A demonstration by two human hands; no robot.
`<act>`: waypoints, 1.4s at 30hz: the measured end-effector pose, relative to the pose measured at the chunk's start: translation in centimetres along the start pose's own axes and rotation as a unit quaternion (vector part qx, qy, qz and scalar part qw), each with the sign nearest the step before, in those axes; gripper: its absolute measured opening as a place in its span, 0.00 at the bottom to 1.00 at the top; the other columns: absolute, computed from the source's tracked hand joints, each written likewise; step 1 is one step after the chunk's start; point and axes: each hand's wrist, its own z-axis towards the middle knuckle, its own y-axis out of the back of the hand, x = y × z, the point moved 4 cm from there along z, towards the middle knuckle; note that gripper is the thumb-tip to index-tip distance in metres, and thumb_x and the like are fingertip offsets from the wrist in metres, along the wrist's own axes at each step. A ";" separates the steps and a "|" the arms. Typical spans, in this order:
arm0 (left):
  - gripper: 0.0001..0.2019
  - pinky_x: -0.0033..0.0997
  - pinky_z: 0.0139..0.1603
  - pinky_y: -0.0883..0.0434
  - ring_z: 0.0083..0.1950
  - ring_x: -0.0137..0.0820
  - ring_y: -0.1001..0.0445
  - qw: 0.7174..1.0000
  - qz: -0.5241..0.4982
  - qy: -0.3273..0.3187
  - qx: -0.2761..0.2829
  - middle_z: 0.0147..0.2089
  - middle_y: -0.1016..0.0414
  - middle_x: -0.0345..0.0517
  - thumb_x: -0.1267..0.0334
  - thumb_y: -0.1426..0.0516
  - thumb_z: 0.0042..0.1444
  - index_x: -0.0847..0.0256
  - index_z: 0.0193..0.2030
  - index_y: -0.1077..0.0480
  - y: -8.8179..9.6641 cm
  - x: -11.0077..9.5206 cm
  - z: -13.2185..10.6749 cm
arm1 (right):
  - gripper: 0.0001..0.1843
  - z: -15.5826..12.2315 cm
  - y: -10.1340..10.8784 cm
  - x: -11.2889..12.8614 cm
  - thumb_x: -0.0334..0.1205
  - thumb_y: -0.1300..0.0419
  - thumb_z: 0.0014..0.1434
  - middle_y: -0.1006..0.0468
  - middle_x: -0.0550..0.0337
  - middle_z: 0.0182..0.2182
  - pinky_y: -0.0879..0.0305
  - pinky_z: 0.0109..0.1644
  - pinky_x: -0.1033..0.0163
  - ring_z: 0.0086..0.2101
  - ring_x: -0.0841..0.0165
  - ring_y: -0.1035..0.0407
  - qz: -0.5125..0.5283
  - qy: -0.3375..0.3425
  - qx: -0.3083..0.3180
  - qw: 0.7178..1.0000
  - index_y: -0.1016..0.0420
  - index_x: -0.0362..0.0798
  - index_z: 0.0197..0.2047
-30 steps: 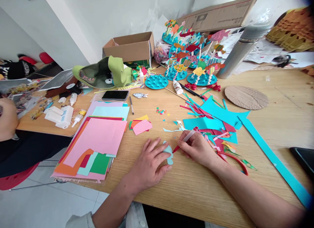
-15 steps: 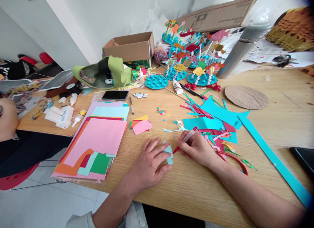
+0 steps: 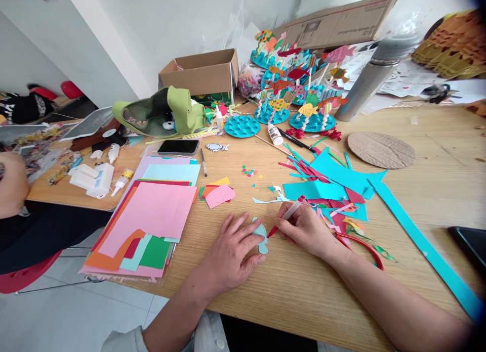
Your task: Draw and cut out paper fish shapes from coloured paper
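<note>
My left hand (image 3: 231, 253) lies flat on the tabletop (image 3: 304, 304), wrist low, its fingers (image 3: 237, 226) spread, with the fingertips pressed against a small pale-blue paper cutout (image 3: 260, 239). The cutout sits just right of those fingertips, between my two hands, its long axis running roughly away from me and leaning slightly left at the far end.

My right hand (image 3: 306, 230) is curled, forearm coming in from the lower right, with the thumb and fingers pinching a red-tipped pen (image 3: 290, 214). The pen slants down and to the left, its tip just at the cutout's right edge.

To my right, teal paper offcuts (image 3: 315, 191) and red scraps crowd close beside the right hand, and a long teal strip (image 3: 429, 256) runs toward the table's right corner. To my left is a stack of coloured paper (image 3: 148, 218). Below my wrists, a band of wood grain reaches the tabletop's near edge.
</note>
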 end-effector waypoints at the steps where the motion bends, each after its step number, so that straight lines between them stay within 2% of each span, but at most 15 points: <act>1: 0.16 0.55 0.68 0.52 0.70 0.41 0.48 1.000 -0.002 0.000 0.001 0.64 0.35 0.48 0.56 0.49 0.63 0.55 0.54 0.31 0.0 0.0 0.0 | 0.07 0.0 0.0 0.0 0.36 0.45 0.50 0.35 0.69 0.14 0.47 0.18 0.69 0.15 0.74 0.41 -0.002 0.000 0.000 1.000 0.39 0.49 0.22; 23: 0.15 0.53 0.69 0.53 0.70 0.41 0.48 1.000 0.004 0.001 0.003 0.65 0.37 0.44 0.56 0.48 0.63 0.56 0.54 0.31 -0.1 0.0 -0.1 | 0.07 -0.1 0.0 0.0 0.35 0.45 0.50 0.33 0.67 0.14 0.47 0.18 0.69 0.15 0.74 0.41 0.017 0.001 0.008 1.000 0.38 0.49 0.22; 30: 0.15 0.53 0.68 0.51 0.70 0.40 0.48 1.000 0.009 -0.001 -0.004 0.64 0.36 0.45 0.56 0.48 0.63 0.55 0.54 0.31 -0.1 0.1 0.0 | 0.08 -0.6 0.6 0.2 0.38 0.41 0.51 0.33 0.68 0.13 0.49 0.16 0.69 0.14 0.75 0.42 0.111 0.017 -0.068 0.991 0.37 0.49 0.24; 36: 0.14 0.54 0.67 0.47 0.69 0.42 0.47 0.998 0.047 -0.005 -0.030 0.63 0.34 0.44 0.58 0.48 0.63 0.54 0.53 0.30 0.0 -0.3 -0.3 | 0.10 -1.7 1.6 0.4 0.43 0.41 0.56 0.33 0.65 0.16 0.46 0.17 0.67 0.16 0.73 0.41 0.065 0.071 -0.165 0.982 0.33 0.48 0.26; 42: 0.15 0.49 0.60 0.36 0.58 0.40 0.37 0.991 0.103 0.046 -0.078 0.56 0.32 0.48 0.59 0.47 0.62 0.52 0.54 0.30 -0.2 -1.4 -0.8 | 0.11 -2.3 1.6 0.7 0.44 0.40 0.58 0.29 0.62 0.21 0.42 0.19 0.66 0.18 0.72 0.37 0.031 0.110 -0.214 0.970 0.32 0.48 0.28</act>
